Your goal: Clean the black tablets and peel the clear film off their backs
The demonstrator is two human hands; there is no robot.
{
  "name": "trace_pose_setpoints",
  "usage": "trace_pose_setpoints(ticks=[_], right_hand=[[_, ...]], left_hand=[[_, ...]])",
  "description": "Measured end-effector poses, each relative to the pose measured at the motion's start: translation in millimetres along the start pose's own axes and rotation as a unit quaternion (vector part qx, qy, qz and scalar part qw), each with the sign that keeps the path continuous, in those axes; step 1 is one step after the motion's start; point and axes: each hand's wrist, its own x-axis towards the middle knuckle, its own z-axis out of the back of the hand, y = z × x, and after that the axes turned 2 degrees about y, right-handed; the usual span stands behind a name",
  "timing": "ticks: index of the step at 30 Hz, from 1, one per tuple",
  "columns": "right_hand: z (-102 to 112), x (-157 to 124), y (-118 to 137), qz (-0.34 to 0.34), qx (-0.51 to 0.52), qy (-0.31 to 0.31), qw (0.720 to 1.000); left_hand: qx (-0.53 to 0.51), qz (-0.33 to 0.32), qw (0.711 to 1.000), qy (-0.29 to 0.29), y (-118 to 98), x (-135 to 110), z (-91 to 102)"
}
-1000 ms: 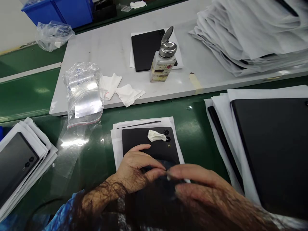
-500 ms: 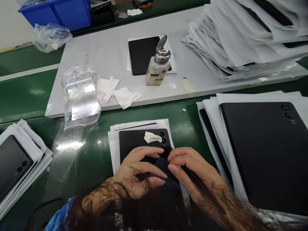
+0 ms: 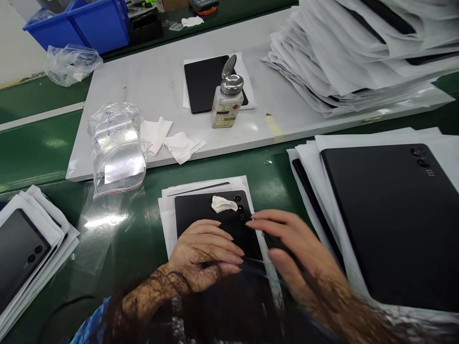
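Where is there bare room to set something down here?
Grey board: bare between the zip bag and upper tablet. Green bench: a narrower bare patch between the middle stack and right stack, beyond the right hand. Crowded: around the left hand and under the paper pile.

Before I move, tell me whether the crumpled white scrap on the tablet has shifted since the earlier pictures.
No. Judged against the lower camera lens of the black tablet, the crumpled white scrap keeps its place, right tip beside the lens.
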Motion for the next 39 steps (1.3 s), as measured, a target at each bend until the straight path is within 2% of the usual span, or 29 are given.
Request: trace_pose_setpoints(ticks=[2, 4, 7, 11, 22, 33, 39], right_hand=[[5, -8, 5, -0.020, 0.008, -0.048, 0.999], [6, -14, 13, -0.036, 0.060, -0.076, 0.995], [-4, -17, 25, -0.039, 0.149, -0.085, 0.984], [-20, -12, 29, -0.053, 0.197, -0.096, 0.974], [-23, -9, 29, -0.087, 0.208, -0.121, 0.967], [-32, -18, 20, -0.074, 0.219, -0.128, 0.964], [-31, -13, 26, -0.034, 0.243, -0.106, 0.964]], left_hand=[[-0.001, 0.025, 1.000, -0.006, 0, 0, -0.5], [0.001, 0.049, 0.999, -0.012, 1, 0, -0.7], [0.013, 0.063, 0.998, -0.013, 2, -1, -0.7], [0.031, 0.056, 0.998, -0.008, 3, -2, -0.6], [0.035, 0.047, 0.998, -0.003, 5, -5, -2.3], [0.043, 0.067, 0.997, -0.019, 6, -4, -4.5], [0.063, 0.074, 0.995, -0.029, 6, -2, -5.1]])
